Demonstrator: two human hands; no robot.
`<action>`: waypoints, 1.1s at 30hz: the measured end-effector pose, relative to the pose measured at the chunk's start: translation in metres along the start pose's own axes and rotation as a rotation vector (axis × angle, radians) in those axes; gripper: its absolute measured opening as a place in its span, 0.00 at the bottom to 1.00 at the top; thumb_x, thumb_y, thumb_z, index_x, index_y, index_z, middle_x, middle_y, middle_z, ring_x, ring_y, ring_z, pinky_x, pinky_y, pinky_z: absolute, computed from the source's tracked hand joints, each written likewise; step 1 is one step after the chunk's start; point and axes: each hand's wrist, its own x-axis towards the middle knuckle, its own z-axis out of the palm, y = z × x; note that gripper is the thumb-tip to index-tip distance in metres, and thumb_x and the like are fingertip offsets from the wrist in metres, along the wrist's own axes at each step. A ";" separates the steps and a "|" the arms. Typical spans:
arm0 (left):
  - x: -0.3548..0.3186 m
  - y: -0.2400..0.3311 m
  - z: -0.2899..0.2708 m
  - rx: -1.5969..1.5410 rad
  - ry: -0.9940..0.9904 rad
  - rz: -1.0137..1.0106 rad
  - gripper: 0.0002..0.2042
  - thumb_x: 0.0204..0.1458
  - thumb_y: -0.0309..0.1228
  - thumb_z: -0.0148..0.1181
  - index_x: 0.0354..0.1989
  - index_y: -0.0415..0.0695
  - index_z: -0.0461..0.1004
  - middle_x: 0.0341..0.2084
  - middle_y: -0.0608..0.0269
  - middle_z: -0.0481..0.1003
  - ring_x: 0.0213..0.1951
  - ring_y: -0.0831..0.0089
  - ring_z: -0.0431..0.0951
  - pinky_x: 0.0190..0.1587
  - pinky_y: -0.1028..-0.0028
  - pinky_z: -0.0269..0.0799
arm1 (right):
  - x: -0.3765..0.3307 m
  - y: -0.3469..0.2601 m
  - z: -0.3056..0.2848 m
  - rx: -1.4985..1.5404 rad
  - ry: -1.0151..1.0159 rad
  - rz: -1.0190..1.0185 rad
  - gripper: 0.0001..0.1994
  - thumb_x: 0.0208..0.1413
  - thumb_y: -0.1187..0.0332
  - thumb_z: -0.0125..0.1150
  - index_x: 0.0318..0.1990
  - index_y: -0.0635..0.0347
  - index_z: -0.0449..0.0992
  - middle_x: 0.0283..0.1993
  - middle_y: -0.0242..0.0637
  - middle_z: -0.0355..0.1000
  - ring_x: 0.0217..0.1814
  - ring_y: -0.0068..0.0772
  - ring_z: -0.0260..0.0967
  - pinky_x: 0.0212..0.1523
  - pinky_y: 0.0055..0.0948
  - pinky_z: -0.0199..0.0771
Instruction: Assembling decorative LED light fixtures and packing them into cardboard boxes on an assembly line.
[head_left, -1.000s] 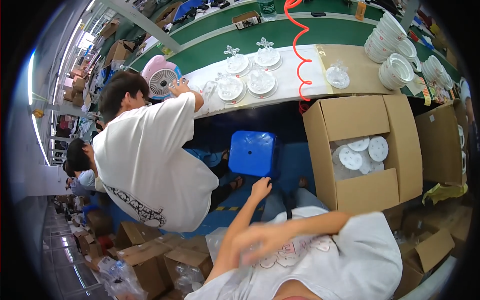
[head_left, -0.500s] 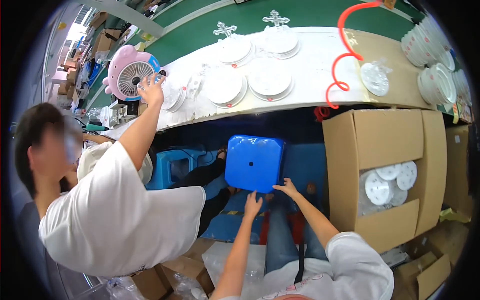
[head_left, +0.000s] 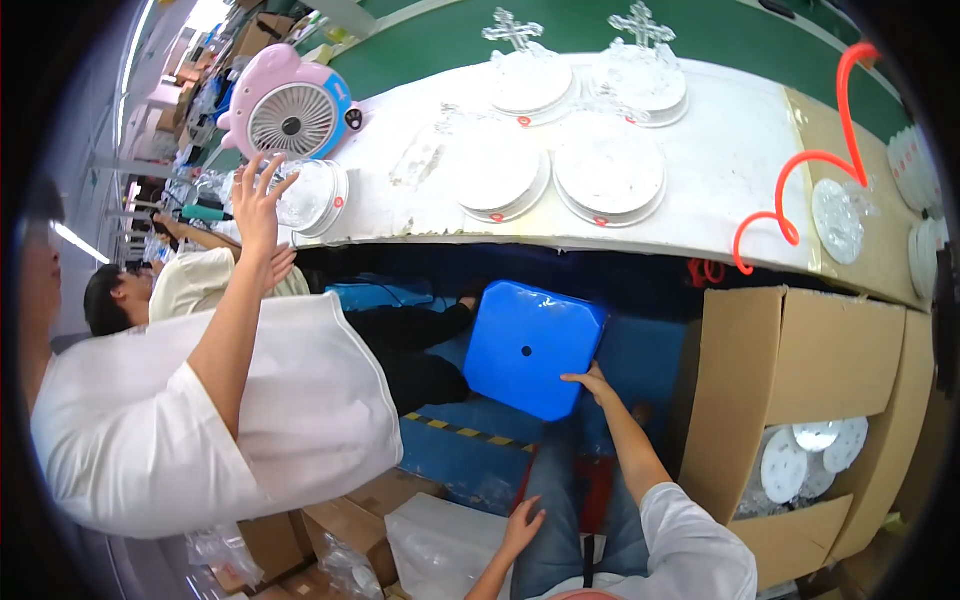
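Note:
A blue plastic stool (head_left: 530,335) with a square seat and a dark centre hole stands ahead of my legs, below the table edge. My right hand (head_left: 592,382) grips its near right edge, thumb on top of the seat and the other fingers mostly hidden past the side. My left hand (head_left: 522,527) is back beside my left thigh, fingers apart, holding nothing.
A co-worker in a white shirt (head_left: 230,400) stands at my left, hands raised near a pink fan (head_left: 290,115). The white table (head_left: 720,150) bears several round white discs and clear cross ornaments. An orange coiled hose (head_left: 780,190) hangs at right, above a cardboard box (head_left: 735,390) of discs.
My left hand has drawn back from the stool toward my thigh. My right hand has taken hold of the stool's edge, and the stool has turned slightly. The view has shifted left.

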 end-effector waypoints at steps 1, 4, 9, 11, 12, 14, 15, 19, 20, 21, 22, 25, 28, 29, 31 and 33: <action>0.000 0.001 0.000 -0.012 0.020 0.000 0.18 0.48 0.34 0.53 0.47 0.43 0.66 0.42 0.52 0.69 0.43 0.62 0.71 0.42 0.72 0.66 | -0.005 -0.004 -0.002 -0.016 -0.016 -0.005 0.52 0.18 0.61 0.74 0.56 0.65 0.49 0.53 0.49 0.57 0.56 0.43 0.55 0.56 0.35 0.56; 0.008 0.025 0.002 0.017 0.006 -0.025 0.17 0.48 0.35 0.53 0.47 0.43 0.66 0.41 0.52 0.69 0.43 0.61 0.71 0.42 0.71 0.66 | -0.014 -0.011 -0.041 -0.012 0.007 -0.076 0.45 0.24 0.65 0.72 0.54 0.67 0.53 0.49 0.48 0.62 0.51 0.41 0.61 0.53 0.34 0.59; 0.013 0.054 0.008 0.025 0.034 0.100 0.17 0.48 0.34 0.52 0.46 0.43 0.66 0.40 0.53 0.70 0.41 0.63 0.72 0.40 0.73 0.67 | -0.033 -0.026 -0.126 -0.056 0.124 -0.148 0.39 0.28 0.68 0.69 0.53 0.66 0.57 0.48 0.45 0.64 0.49 0.39 0.62 0.51 0.33 0.61; 0.013 0.057 0.014 0.002 0.051 0.111 0.16 0.48 0.34 0.52 0.46 0.44 0.67 0.39 0.53 0.70 0.40 0.63 0.72 0.39 0.73 0.67 | -0.043 -0.026 -0.148 -0.003 0.172 -0.143 0.36 0.33 0.71 0.65 0.54 0.66 0.56 0.48 0.46 0.65 0.48 0.39 0.64 0.49 0.32 0.64; 0.018 0.066 0.024 -0.003 0.025 0.153 0.16 0.47 0.33 0.52 0.46 0.44 0.67 0.38 0.54 0.70 0.39 0.64 0.72 0.38 0.73 0.67 | -0.038 -0.010 -0.176 -0.169 0.278 -0.178 0.37 0.33 0.70 0.64 0.55 0.66 0.54 0.48 0.47 0.65 0.48 0.41 0.64 0.49 0.33 0.64; 0.019 0.074 0.030 0.044 -0.015 0.122 0.16 0.49 0.31 0.52 0.47 0.42 0.66 0.40 0.55 0.69 0.42 0.67 0.72 0.42 0.73 0.68 | -0.041 0.004 -0.178 -0.651 0.529 -0.108 0.40 0.33 0.70 0.62 0.57 0.66 0.49 0.48 0.51 0.64 0.49 0.46 0.63 0.49 0.36 0.64; 0.015 0.076 0.032 0.060 -0.004 0.141 0.16 0.49 0.31 0.52 0.47 0.43 0.66 0.40 0.55 0.69 0.42 0.66 0.72 0.42 0.73 0.68 | -0.047 0.002 -0.166 -0.653 0.499 -0.058 0.40 0.35 0.69 0.59 0.58 0.65 0.46 0.50 0.54 0.61 0.51 0.49 0.61 0.51 0.37 0.62; 0.012 0.093 0.033 0.115 -0.011 0.230 0.16 0.48 0.31 0.52 0.46 0.44 0.66 0.39 0.53 0.69 0.41 0.64 0.72 0.41 0.72 0.68 | -0.083 0.025 -0.136 -1.267 0.507 -0.122 0.38 0.41 0.68 0.51 0.60 0.63 0.39 0.59 0.60 0.45 0.57 0.50 0.55 0.54 0.34 0.59; 0.008 0.090 0.033 0.134 0.016 0.249 0.16 0.48 0.32 0.52 0.46 0.43 0.66 0.39 0.53 0.69 0.41 0.64 0.72 0.40 0.72 0.68 | -0.100 0.029 -0.122 -1.430 0.394 -0.142 0.36 0.40 0.66 0.54 0.59 0.59 0.46 0.58 0.56 0.50 0.55 0.47 0.58 0.53 0.34 0.60; 0.007 0.089 0.033 0.127 0.027 0.253 0.16 0.48 0.32 0.52 0.46 0.43 0.66 0.39 0.53 0.69 0.41 0.64 0.72 0.40 0.72 0.68 | -0.116 0.026 -0.112 -1.587 0.287 -0.161 0.34 0.39 0.64 0.56 0.58 0.55 0.53 0.56 0.51 0.56 0.53 0.45 0.61 0.51 0.33 0.62; 0.008 0.089 0.033 0.132 0.009 0.252 0.16 0.48 0.33 0.52 0.46 0.44 0.66 0.39 0.53 0.69 0.41 0.62 0.71 0.41 0.71 0.67 | -0.125 0.017 -0.109 -1.467 -0.056 -0.017 0.27 0.38 0.62 0.57 0.52 0.50 0.63 0.52 0.45 0.62 0.50 0.42 0.63 0.50 0.32 0.63; 0.026 0.084 0.030 0.279 -0.080 0.326 0.17 0.47 0.36 0.51 0.45 0.44 0.67 0.38 0.52 0.69 0.41 0.58 0.70 0.42 0.67 0.66 | -0.153 0.030 -0.116 -1.092 -0.559 0.031 0.12 0.38 0.63 0.55 0.34 0.38 0.78 0.40 0.32 0.72 0.43 0.35 0.68 0.46 0.27 0.67; 0.061 0.070 0.014 0.711 -0.266 0.201 0.20 0.43 0.40 0.50 0.45 0.44 0.67 0.40 0.50 0.69 0.43 0.55 0.69 0.45 0.63 0.65 | -0.207 0.032 -0.104 -1.411 -0.350 -0.078 0.13 0.39 0.67 0.52 0.34 0.41 0.78 0.37 0.35 0.72 0.41 0.36 0.69 0.44 0.32 0.68; 0.073 0.067 0.003 0.754 -0.297 0.118 0.20 0.42 0.40 0.51 0.43 0.44 0.68 0.40 0.50 0.69 0.43 0.55 0.69 0.45 0.63 0.65 | -0.223 0.027 -0.105 -1.406 -0.317 -0.040 0.13 0.39 0.67 0.52 0.34 0.42 0.78 0.37 0.36 0.72 0.39 0.36 0.70 0.42 0.33 0.69; 0.101 0.070 -0.020 0.804 -0.349 0.014 0.19 0.40 0.40 0.51 0.41 0.44 0.70 0.42 0.49 0.69 0.44 0.55 0.69 0.45 0.63 0.66 | -0.251 0.016 -0.111 -1.275 -0.170 -0.104 0.12 0.38 0.70 0.50 0.30 0.46 0.79 0.33 0.36 0.73 0.36 0.36 0.70 0.39 0.31 0.70; 0.135 0.081 -0.036 0.819 -0.320 0.035 0.18 0.40 0.39 0.52 0.39 0.43 0.70 0.41 0.50 0.69 0.44 0.56 0.69 0.44 0.63 0.66 | -0.280 -0.001 -0.119 -0.972 -0.037 -0.189 0.14 0.35 0.76 0.47 0.25 0.49 0.79 0.29 0.37 0.74 0.32 0.35 0.71 0.36 0.27 0.70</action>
